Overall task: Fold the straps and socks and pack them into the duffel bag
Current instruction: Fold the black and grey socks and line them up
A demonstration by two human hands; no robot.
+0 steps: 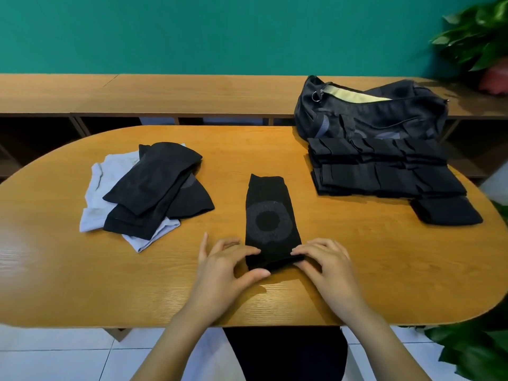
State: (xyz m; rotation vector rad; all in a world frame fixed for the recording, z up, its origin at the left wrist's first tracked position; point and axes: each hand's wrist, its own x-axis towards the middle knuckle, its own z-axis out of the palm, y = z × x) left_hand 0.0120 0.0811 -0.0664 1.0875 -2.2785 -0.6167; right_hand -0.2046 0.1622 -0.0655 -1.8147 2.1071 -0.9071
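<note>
A black strap with a grey ring pattern (270,215) lies lengthwise in the middle of the oval wooden table (357,270). My left hand (228,266) pinches its near left corner between thumb and fingers. My right hand (325,265) pinches the near right corner. A loose pile of black straps (156,188) lies over pale blue socks (110,185) at the left. Folded black pieces (384,171) are stacked at the right, in front of the dark duffel bag (371,114), whose zip is open.
A long wooden bench (165,92) runs behind the table along the green wall. Green plants stand at the far right, one by the bench (478,37) and one near the floor (472,350). White floor tiles show below the table's front edge.
</note>
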